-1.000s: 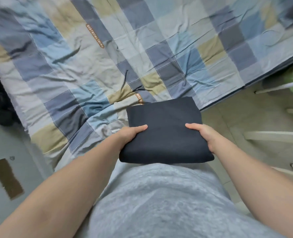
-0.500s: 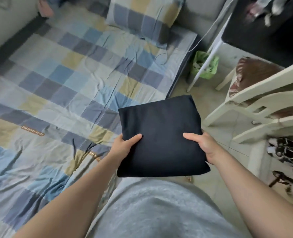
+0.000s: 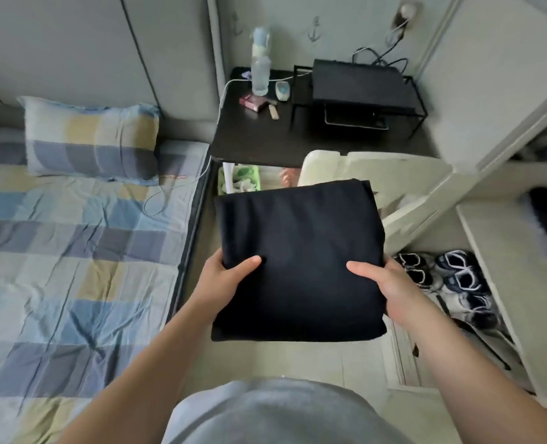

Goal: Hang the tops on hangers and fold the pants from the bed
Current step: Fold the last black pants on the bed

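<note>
Both arms are reaching forward from the bottom of the view, elbows bent and forearms angling in toward each other. The left hand [image 3: 222,285] is gripping the left edge of the folded pants [image 3: 297,251], with its thumb [image 3: 249,261] lying flat on top and its fingers tucked out of sight beneath the cloth. The right hand [image 3: 392,288] is gripping the right edge the same way, thumb on top and pointing inward, fingers hidden under the fabric. Between them, the two hands are carrying the pants as a flat, dark, roughly square bundle in the air in front of the person's grey top [image 3: 265,415].

The pants are hanging over the strip of floor beside the bed [image 3: 73,251], off the mattress and to its right. A checked pillow [image 3: 89,139] is lying at the head of the bed, and a thin cable [image 3: 161,200] is trailing across the sheet near it. Beyond the bundle, a dark table [image 3: 259,139] is standing against the wall, bearing a clear bottle [image 3: 261,73] and a black box [image 3: 361,83] on a wire rack [image 3: 355,118]. A green basket [image 3: 241,177] is sitting under the table's front edge, partly hidden by the pants. A cream chair [image 3: 390,174] is standing just past the bundle's far right corner. Several shoes [image 3: 454,278] are lying on the floor to the right of the right hand, beside a pale shelf [image 3: 505,299].
</note>
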